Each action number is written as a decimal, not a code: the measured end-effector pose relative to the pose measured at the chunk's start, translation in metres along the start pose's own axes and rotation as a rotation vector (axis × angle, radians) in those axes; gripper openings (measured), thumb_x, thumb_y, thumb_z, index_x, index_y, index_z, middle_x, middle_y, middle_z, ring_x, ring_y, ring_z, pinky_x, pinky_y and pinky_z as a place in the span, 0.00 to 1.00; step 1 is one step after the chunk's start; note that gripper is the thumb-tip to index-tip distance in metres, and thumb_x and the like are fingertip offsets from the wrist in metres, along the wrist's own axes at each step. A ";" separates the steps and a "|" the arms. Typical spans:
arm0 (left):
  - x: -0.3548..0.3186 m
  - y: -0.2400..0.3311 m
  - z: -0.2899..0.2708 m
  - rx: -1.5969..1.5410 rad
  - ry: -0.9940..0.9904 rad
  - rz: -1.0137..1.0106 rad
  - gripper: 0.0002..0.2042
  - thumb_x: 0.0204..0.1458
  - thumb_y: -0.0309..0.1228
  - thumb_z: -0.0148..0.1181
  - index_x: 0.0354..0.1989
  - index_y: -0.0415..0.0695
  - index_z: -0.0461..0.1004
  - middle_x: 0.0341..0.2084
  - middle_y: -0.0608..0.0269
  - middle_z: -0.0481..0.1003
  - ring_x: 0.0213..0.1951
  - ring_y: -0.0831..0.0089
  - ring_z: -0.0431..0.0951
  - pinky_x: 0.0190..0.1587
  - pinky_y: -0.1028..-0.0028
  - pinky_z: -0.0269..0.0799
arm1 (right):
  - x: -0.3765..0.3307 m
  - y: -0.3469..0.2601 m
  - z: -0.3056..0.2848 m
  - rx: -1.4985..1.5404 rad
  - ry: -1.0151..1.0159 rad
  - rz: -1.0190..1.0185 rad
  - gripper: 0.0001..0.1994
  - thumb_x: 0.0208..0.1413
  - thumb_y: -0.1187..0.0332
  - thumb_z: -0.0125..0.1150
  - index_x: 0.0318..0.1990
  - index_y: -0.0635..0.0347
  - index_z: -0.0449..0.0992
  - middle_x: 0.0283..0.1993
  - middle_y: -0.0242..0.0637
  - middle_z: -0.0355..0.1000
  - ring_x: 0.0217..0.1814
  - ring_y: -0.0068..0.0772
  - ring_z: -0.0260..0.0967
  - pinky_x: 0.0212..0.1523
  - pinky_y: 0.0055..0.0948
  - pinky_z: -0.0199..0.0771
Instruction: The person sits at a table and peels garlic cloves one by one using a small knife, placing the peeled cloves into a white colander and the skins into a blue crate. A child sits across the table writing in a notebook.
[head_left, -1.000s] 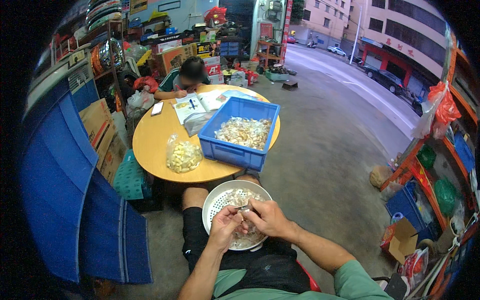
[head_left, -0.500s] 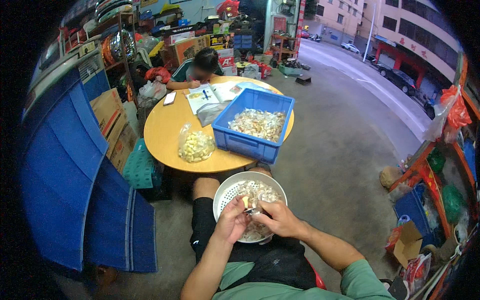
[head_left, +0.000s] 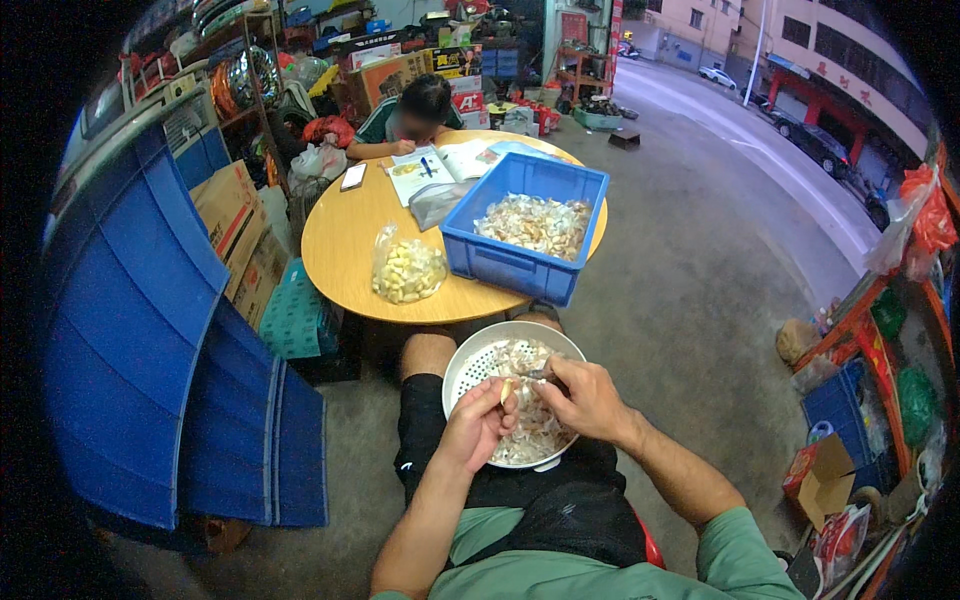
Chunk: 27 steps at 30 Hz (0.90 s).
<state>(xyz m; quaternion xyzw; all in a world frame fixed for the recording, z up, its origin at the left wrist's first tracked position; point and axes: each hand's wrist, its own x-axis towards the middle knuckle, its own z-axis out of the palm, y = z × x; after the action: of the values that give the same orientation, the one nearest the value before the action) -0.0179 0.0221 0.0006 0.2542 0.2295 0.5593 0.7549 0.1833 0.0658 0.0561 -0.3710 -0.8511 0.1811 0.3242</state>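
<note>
My left hand [head_left: 476,424] pinches a pale yellow garlic clove [head_left: 506,392] between thumb and fingertips. Close beside it, my right hand [head_left: 588,402] is closed around a small knife [head_left: 535,375], of which only a little shows. Both hands are over a white colander [head_left: 455,372] on my lap, strewn with papery garlic skins and cloves [head_left: 540,434]. On the round table, a clear plastic bag [head_left: 408,268] holds peeled yellow cloves. To its right, a blue crate [head_left: 515,268] contains many unpeeled garlic cloves [head_left: 533,225].
A person [head_left: 408,118] leans over an open book [head_left: 432,172] at the round wooden table [head_left: 340,255], near a phone [head_left: 353,177]. Blue panels [head_left: 140,330] stand at my left with cardboard boxes [head_left: 228,215] behind. A cluttered orange rack [head_left: 862,335] is at the right.
My hands have drawn slightly apart; the knife has come away from the clove. The whole view has shifted a little, and the seated person's head is raised and moved slightly.
</note>
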 end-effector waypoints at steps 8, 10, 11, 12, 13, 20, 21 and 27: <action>0.002 -0.001 -0.001 -0.104 -0.100 -0.082 0.09 0.65 0.33 0.51 0.46 0.40 0.70 0.23 0.69 0.66 0.22 0.82 0.62 0.25 0.81 0.58 | 0.002 -0.005 -0.001 -0.037 -0.003 -0.098 0.11 0.55 0.66 0.62 0.34 0.64 0.67 0.31 0.52 0.72 0.35 0.58 0.73 0.36 0.50 0.72; 0.001 -0.001 -0.002 -0.124 -0.124 -0.093 0.09 0.65 0.32 0.51 0.46 0.39 0.70 0.23 0.69 0.66 0.21 0.82 0.61 0.25 0.81 0.58 | 0.006 -0.011 -0.002 -0.014 -0.005 -0.139 0.12 0.54 0.66 0.63 0.33 0.63 0.67 0.30 0.51 0.72 0.34 0.58 0.73 0.35 0.49 0.72; 0.001 -0.001 0.000 -0.126 -0.127 -0.105 0.09 0.65 0.32 0.50 0.46 0.39 0.70 0.23 0.69 0.66 0.21 0.82 0.61 0.25 0.81 0.58 | 0.007 -0.010 -0.003 -0.030 -0.009 -0.152 0.12 0.54 0.66 0.63 0.33 0.63 0.67 0.30 0.51 0.72 0.34 0.58 0.73 0.35 0.49 0.72; 0.001 -0.001 0.001 -0.128 -0.131 -0.117 0.09 0.65 0.31 0.50 0.46 0.39 0.70 0.22 0.69 0.66 0.21 0.82 0.61 0.25 0.81 0.58 | 0.007 -0.009 -0.003 -0.045 -0.013 -0.165 0.12 0.54 0.65 0.63 0.33 0.63 0.67 0.30 0.51 0.71 0.34 0.57 0.73 0.35 0.48 0.72; 0.001 -0.001 0.002 -0.130 -0.134 -0.128 0.09 0.65 0.31 0.50 0.46 0.39 0.70 0.22 0.69 0.66 0.21 0.82 0.61 0.25 0.81 0.58 | 0.008 -0.008 -0.003 -0.060 -0.017 -0.177 0.12 0.54 0.65 0.64 0.33 0.63 0.67 0.30 0.51 0.71 0.34 0.57 0.73 0.35 0.48 0.72; 0.000 0.000 0.002 -0.184 -0.168 -0.131 0.08 0.64 0.29 0.50 0.48 0.40 0.70 0.22 0.69 0.65 0.22 0.81 0.61 0.25 0.81 0.57 | 0.010 -0.008 -0.003 -0.122 0.014 -0.239 0.13 0.52 0.64 0.66 0.30 0.61 0.68 0.27 0.48 0.72 0.31 0.54 0.74 0.32 0.47 0.72; 0.001 0.000 0.001 -0.197 -0.177 -0.136 0.08 0.64 0.28 0.50 0.48 0.41 0.69 0.22 0.68 0.64 0.22 0.80 0.61 0.25 0.80 0.58 | 0.010 -0.009 -0.004 -0.121 0.015 -0.243 0.13 0.52 0.64 0.66 0.30 0.61 0.68 0.26 0.47 0.72 0.31 0.53 0.74 0.31 0.47 0.73; 0.002 -0.002 0.007 -0.223 -0.164 -0.116 0.06 0.64 0.29 0.50 0.45 0.42 0.69 0.22 0.68 0.65 0.22 0.80 0.61 0.25 0.80 0.57 | 0.009 -0.006 -0.003 -0.100 0.045 -0.247 0.12 0.52 0.64 0.67 0.31 0.61 0.69 0.26 0.47 0.73 0.30 0.53 0.74 0.30 0.46 0.73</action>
<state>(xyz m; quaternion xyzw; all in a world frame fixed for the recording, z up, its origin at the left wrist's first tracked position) -0.0109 0.0230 0.0045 0.1999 0.1180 0.5140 0.8258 0.1778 0.0687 0.0658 -0.2831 -0.8908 0.0890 0.3441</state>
